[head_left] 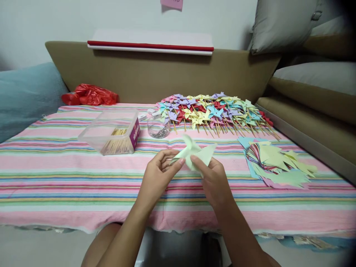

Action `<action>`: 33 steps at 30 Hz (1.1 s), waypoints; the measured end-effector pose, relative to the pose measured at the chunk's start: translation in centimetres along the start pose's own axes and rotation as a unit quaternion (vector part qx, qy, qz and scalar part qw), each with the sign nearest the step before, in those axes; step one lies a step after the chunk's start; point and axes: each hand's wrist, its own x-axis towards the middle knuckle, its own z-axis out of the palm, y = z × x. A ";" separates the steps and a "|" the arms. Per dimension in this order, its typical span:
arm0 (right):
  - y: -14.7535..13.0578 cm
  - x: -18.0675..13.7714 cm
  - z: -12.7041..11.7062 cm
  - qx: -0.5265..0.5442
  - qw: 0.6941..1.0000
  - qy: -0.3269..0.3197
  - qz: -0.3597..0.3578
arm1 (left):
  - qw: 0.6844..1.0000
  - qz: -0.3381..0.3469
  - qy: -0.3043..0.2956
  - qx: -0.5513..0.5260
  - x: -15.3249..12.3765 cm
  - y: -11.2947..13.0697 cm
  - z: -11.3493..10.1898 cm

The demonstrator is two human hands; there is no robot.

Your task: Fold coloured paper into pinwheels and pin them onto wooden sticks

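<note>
A pale green paper pinwheel (190,149), partly folded, is held between both hands above the striped cloth. My left hand (164,164) pinches its left side between thumb and fingers. My right hand (213,174) grips the lower right side, the thumb pressed over the paper near the middle. One blade on the right still lies flat and pointed, while others curl inward. Beyond the hands stands a round clear tub (158,128) with small metal pins in it. To its left, an open plastic box (108,129) holds many thin wooden sticks.
Many finished pinwheels on sticks (214,113) lie heaped at the back right. Cut paper pieces (278,163) are stacked at the right on the striped cloth (83,185). A red plastic bag (90,95) lies at the back left. Cushions (314,81) are piled along the right side.
</note>
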 end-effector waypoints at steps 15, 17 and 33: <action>1.0 -1.2 3.2 0.234 0.966 0.055 0.096 | 0.986 -0.003 0.089 -0.141 -0.4 -1.1 3.6; 0.9 -1.4 3.5 0.230 0.966 0.056 0.100 | 0.984 -0.005 0.104 -0.147 -0.5 -1.1 3.6; 1.5 -1.6 1.6 -0.177 0.960 -0.038 -0.214 | 0.952 0.005 0.193 -0.237 0.5 -0.7 1.3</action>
